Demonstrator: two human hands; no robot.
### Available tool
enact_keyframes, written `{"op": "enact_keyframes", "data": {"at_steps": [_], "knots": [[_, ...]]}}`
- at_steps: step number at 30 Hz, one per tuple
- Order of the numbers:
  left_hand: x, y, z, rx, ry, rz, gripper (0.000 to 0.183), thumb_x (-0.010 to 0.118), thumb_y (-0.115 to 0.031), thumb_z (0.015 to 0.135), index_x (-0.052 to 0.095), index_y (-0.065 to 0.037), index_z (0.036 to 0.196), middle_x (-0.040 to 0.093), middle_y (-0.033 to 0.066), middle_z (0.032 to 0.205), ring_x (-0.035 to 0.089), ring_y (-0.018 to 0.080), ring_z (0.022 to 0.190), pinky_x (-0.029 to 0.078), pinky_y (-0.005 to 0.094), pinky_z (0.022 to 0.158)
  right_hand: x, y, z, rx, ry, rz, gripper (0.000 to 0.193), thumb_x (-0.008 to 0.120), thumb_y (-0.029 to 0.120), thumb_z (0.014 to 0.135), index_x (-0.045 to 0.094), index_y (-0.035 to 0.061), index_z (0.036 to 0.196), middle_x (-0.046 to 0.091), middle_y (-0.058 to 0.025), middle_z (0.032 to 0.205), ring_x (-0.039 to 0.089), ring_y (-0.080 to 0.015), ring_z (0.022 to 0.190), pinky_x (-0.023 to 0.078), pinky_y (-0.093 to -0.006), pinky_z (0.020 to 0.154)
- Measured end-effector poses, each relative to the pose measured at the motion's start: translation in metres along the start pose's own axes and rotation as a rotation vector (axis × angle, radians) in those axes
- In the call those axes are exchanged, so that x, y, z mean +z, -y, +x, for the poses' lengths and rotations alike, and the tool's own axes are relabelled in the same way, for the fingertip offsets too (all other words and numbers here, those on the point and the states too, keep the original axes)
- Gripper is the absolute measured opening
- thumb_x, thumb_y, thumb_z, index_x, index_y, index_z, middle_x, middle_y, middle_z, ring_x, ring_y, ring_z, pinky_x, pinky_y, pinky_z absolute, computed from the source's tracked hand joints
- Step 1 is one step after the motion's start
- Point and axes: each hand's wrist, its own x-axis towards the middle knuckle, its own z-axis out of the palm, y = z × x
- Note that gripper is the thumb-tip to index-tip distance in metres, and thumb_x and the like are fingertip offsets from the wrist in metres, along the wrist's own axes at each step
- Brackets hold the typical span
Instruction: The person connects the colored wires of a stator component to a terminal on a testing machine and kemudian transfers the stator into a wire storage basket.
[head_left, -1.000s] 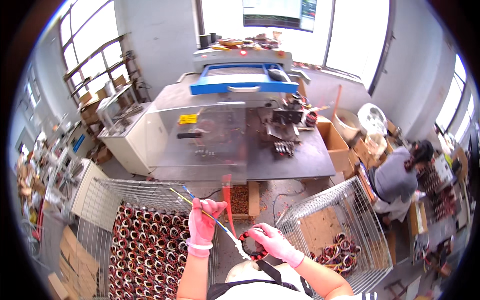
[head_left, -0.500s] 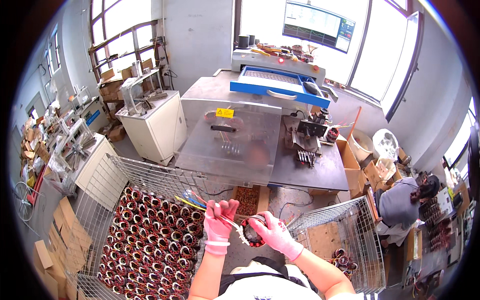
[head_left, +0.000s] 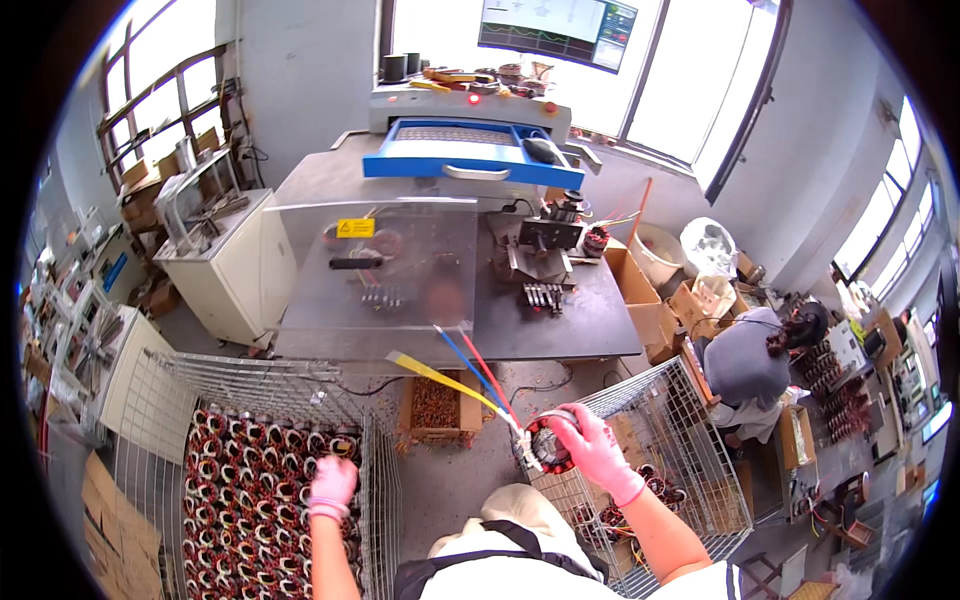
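My right hand [head_left: 592, 447], in a pink glove, grips a motor stator [head_left: 550, 445], a dark ring with red windings and white lacing. From its left side, lead wires [head_left: 478, 378] in yellow, blue and red sleeves stick up and away. My left hand [head_left: 332, 485], also gloved in pink, is low over the far right part of a wire-mesh cage [head_left: 380, 500] at the left. Rows of similar stators [head_left: 255, 500] fill that cage. The left fingers point down among the stators, and the back of the hand hides whether they hold one.
Ahead stands a machine table [head_left: 590, 335] with a clear plastic cover [head_left: 420, 300] and an open blue drawer [head_left: 470, 173]. A cardboard box [head_left: 468, 412] of small reddish scraps sits on the floor. At right, another wire cage [head_left: 715, 490] holds several stators; beyond it a person [head_left: 745, 360] bends over.
My left hand has let go of the lead wires and moved left and down to the stator cage. My right hand still holds its stator, now farther right in view. The view has turned rightward.
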Motion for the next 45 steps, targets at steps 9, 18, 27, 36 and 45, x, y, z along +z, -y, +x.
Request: {"op": "enact_keyframes", "data": {"at_steps": [9, 18, 27, 36, 45], "knots": [[-0.144, -0.291, 0.088, 0.200, -0.282, -1.308, 0.021, 0.073, -0.006, 0.084, 0.064, 0.000, 0.102, 0.063, -0.0001, 0.078, 0.053, 0.0026, 0.062, 0.040, 0.0172, 0.051, -0.031, -0.043, 0.082, -0.012, -0.052, -0.151, 0.044, 0.060, 0.036, 0.091, 0.053, 0.0008, 0.117, 0.066, -0.0226, 0.095, 0.066, -0.0383, 0.088, 0.052, -0.0437, 0.074], [-0.130, -0.385, 0.234, -0.213, 0.057, -1.597, 0.025, 0.061, -0.026, 0.095, 0.064, -0.001, 0.091, 0.050, -0.0008, 0.057, 0.042, 0.0058, 0.040, 0.027, 0.0196, 0.035, -0.083, -0.099, 0.194, -0.097, -0.034, -0.225, 0.043, 0.064, 0.035, 0.088, 0.054, 0.0016, 0.113, 0.065, -0.0207, 0.096, 0.065, -0.0367, 0.088, 0.051, -0.0438, 0.073], [-0.054, -0.374, 0.246, -0.087, 0.239, -1.613, 0.023, 0.056, -0.015, 0.097, 0.054, -0.002, 0.117, 0.060, 0.0070, 0.097, 0.061, 0.0125, 0.082, 0.051, 0.0233, 0.068, -0.074, -0.168, 0.382, -0.419, -0.026, -0.508, 0.042, 0.066, 0.034, 0.084, 0.055, 0.0081, 0.116, 0.052, -0.0132, 0.102, 0.053, -0.0314, 0.098, 0.046, -0.0440, 0.081], [0.005, -0.402, 0.354, 0.068, 0.118, -1.592, 0.021, 0.057, -0.008, 0.095, 0.056, -0.001, 0.115, 0.060, 0.0037, 0.099, 0.060, 0.0098, 0.083, 0.051, 0.0217, 0.067, -0.052, -0.186, 0.525, -0.474, -0.008, -0.567, 0.046, 0.073, 0.025, 0.077, 0.059, 0.0074, 0.118, 0.056, -0.0141, 0.105, 0.053, -0.0346, 0.101, 0.047, -0.0449, 0.086], [0.015, -0.406, 0.373, -0.001, 0.066, -1.462, 0.020, 0.057, -0.009, 0.095, 0.057, -0.001, 0.114, 0.059, 0.0033, 0.099, 0.060, 0.0086, 0.081, 0.051, 0.0214, 0.067, -0.056, -0.174, 0.512, -0.496, -0.274, -0.460, 0.044, 0.072, 0.020, 0.077, 0.059, 0.0110, 0.118, 0.056, -0.0115, 0.111, 0.053, -0.0342, 0.103, 0.045, -0.0447, 0.087]]}}
